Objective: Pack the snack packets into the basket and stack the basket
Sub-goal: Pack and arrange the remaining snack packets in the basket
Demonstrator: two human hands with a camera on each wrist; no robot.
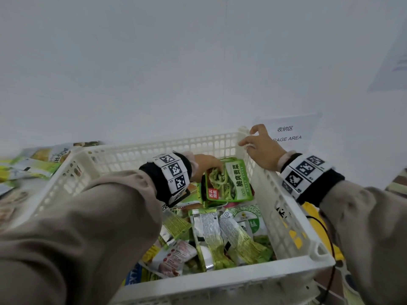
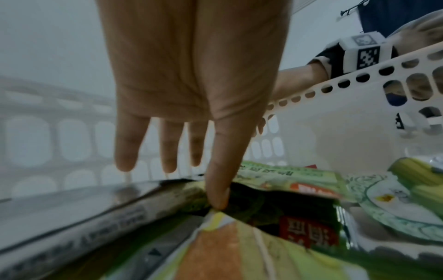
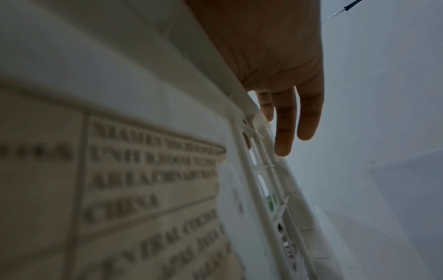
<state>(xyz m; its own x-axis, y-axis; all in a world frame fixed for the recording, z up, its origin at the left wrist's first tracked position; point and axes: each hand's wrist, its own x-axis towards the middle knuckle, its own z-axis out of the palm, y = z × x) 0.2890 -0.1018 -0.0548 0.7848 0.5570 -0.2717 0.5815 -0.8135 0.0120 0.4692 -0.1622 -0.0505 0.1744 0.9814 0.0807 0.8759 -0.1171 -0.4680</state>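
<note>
Hands at the white basket, snack packets half packed

The white basket [image 1: 293, 219] sat on the table [image 1: 13, 214] against a pale wall, and everything else lay in or around it. Inside it, a heap of snack packets [image 1: 211, 236] covered the floor, mostly green and silver ones. More packets [image 1: 41, 159] lay loose on the table beyond its far left corner. A paper sign [image 1: 288, 133] marked a storage area behind its far right corner. The left hand [image 1: 206, 166] reached down inside, its grip relaxed with fingers extended, fingertips touching a green packet [image 1: 233, 181] tilted up near the far right wall. The right hand [image 1: 262, 148] rested on the far right rim, fingers loosely spread and grasping nothing.
</note>
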